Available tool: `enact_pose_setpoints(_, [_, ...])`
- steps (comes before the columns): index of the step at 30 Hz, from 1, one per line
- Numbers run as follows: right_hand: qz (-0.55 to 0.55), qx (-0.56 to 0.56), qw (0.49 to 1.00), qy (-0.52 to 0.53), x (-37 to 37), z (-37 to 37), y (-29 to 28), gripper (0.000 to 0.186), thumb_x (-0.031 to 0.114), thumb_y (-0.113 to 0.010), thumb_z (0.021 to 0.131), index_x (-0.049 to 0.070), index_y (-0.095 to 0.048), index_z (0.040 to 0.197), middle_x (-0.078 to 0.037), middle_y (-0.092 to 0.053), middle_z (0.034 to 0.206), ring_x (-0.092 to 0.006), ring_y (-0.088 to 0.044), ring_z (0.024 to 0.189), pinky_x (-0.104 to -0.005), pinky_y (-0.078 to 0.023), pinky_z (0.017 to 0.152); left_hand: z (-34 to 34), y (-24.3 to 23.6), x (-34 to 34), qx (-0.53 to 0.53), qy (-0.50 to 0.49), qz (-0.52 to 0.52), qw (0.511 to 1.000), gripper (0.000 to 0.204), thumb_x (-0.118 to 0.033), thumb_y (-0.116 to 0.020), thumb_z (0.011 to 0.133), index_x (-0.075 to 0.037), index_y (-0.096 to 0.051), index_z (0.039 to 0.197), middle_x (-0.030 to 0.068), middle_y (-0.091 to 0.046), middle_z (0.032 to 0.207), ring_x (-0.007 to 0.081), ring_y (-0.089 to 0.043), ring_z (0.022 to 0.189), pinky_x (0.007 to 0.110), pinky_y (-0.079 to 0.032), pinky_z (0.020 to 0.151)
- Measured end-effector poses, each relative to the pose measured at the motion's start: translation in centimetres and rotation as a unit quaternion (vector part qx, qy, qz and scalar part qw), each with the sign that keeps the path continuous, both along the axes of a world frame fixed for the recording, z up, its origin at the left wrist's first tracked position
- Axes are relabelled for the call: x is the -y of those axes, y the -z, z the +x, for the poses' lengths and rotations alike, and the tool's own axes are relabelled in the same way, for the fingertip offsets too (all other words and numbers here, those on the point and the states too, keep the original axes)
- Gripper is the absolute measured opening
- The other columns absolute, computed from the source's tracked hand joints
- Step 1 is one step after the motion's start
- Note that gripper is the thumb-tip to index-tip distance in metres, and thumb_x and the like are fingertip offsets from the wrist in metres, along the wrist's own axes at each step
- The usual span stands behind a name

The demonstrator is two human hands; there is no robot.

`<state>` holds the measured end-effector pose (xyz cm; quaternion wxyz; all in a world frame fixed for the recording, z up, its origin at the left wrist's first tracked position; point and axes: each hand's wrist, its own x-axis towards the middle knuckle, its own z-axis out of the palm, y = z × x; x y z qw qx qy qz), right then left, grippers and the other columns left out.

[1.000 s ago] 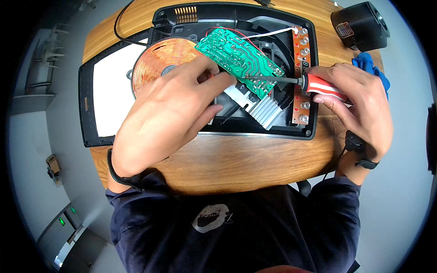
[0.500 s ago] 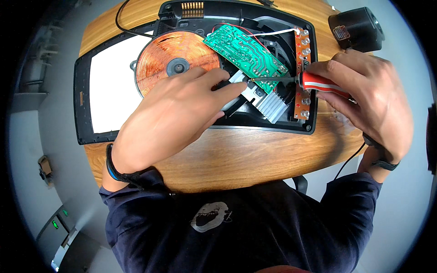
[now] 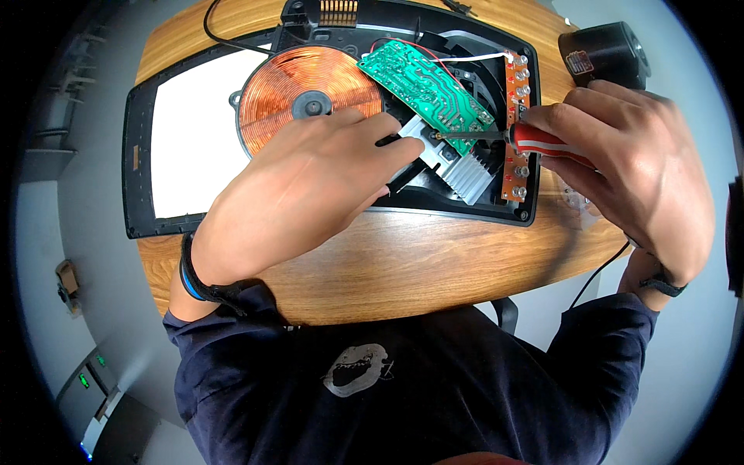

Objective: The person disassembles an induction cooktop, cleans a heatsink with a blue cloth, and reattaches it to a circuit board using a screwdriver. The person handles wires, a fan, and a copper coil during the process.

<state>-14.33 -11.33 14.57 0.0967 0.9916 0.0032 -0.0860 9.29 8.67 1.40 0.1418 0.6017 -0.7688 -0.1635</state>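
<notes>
My right hand [image 3: 632, 147] is closed around the red handle of a screwdriver [image 3: 539, 142]. Its shaft runs left across the lower end of a green circuit board [image 3: 426, 93], and a small brass-coloured screw [image 3: 438, 136] sits at the tip. Under that end of the board lies a finned silver heat sink [image 3: 471, 180], which sticks out tilted. My left hand [image 3: 310, 182] grips the heat sink's left end between thumb and fingers, though the fingertips are partly hidden. A round copper coil [image 3: 267, 93] lies just beyond my left hand, inside the opened black housing [image 3: 372, 203].
An orange strip board [image 3: 511, 182] with clear lamps runs along the housing's right side. A white panel [image 3: 186, 147] fills its left part. A black cylindrical device [image 3: 604, 58] stands at the back right of the wooden table [image 3: 372, 267]. A black cord [image 3: 208, 23] lies at the back.
The screwdriver tip and screw have shifted slightly right, and my left fingers have come along the heat sink. My right hand keeps its hold on the handle. The whole view has shifted a little.
</notes>
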Motion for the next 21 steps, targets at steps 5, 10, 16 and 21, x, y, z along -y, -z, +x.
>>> enact_pose_setpoints(5, [-0.031,-0.009,0.999,0.001,-0.7,0.5,-0.5,0.042,0.013,-0.091,0.087,0.006,-0.081,0.127,-0.010,-0.074,0.093,-0.0285,-0.073,0.084,-0.0446,-0.059,0.071,0.2,0.2,0.0,-0.002,0.008,-0.012,1.000,0.060,-0.013,-0.084,0.097,-0.013,-0.066,0.154,0.0109,-0.071,0.146,0.0375,-0.070,0.131,0.051,-0.058,0.106])
enact_pose_setpoints(10, [-0.030,-0.008,0.999,-0.021,-0.4,1.2,-0.3,0.040,0.013,-0.090,0.088,0.006,-0.081,0.127,-0.010,-0.077,0.095,-0.0291,-0.076,0.087,-0.0441,-0.062,0.073,0.0,0.3,-0.4,-0.012,-0.011,-0.018,1.000,0.061,-0.012,-0.084,0.096,-0.012,-0.065,0.155,0.0106,-0.071,0.144,0.0375,-0.071,0.128,0.049,-0.058,0.105])
enact_pose_setpoints(16, [-0.030,-0.009,0.999,-0.018,-0.9,1.6,-0.8,0.038,0.015,-0.090,0.089,0.007,-0.081,0.125,-0.010,-0.080,0.098,-0.0288,-0.078,0.088,-0.0442,-0.063,0.074,0.1,0.8,0.2,-0.048,-0.006,-0.036,0.998,0.058,-0.013,-0.082,0.098,-0.009,-0.064,0.154,0.0143,-0.072,0.137,0.0400,-0.071,0.124,0.050,-0.057,0.103])
enact_pose_setpoints(21, [-0.049,-0.031,0.998,0.016,-1.8,1.7,-1.4,0.037,0.014,-0.091,0.089,0.007,-0.081,0.123,-0.011,-0.080,0.099,-0.0291,-0.079,0.089,-0.0440,-0.063,0.074,-0.2,1.1,1.0,-0.078,-0.020,-0.040,0.996,0.046,-0.017,-0.077,0.103,-0.005,-0.065,0.146,0.0203,-0.072,0.124,0.0445,-0.070,0.116,0.052,-0.057,0.097])
